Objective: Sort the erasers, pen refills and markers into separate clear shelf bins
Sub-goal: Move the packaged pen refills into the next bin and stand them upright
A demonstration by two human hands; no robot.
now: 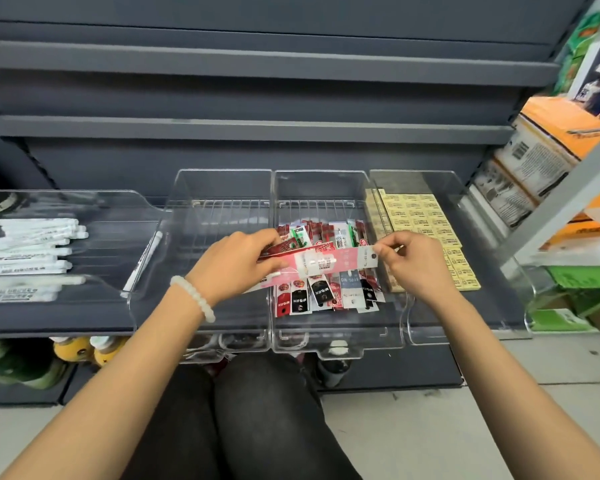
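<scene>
Pink-and-white pen refill packet (pixel 321 263) with a clear window and a white hang tab at its right end — long, flat, lying crosswise, long axis left to right. Held above the middle clear bin (pixel 336 341) at the shelf's front edge, over other refill packets (pixel 326 296). Pinched by left hand (pixel 234 263) and right hand (pixel 414 263) — one at each end. White markers (pixel 32 247) lying in the left bin; yellow erasers (pixel 426 223) in the right.

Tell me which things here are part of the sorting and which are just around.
Job: pen refill pack held by left hand and right hand; refill bin; white markers; yellow erasers; stray marker.

Not job: orange boxes; bottles below.
</scene>
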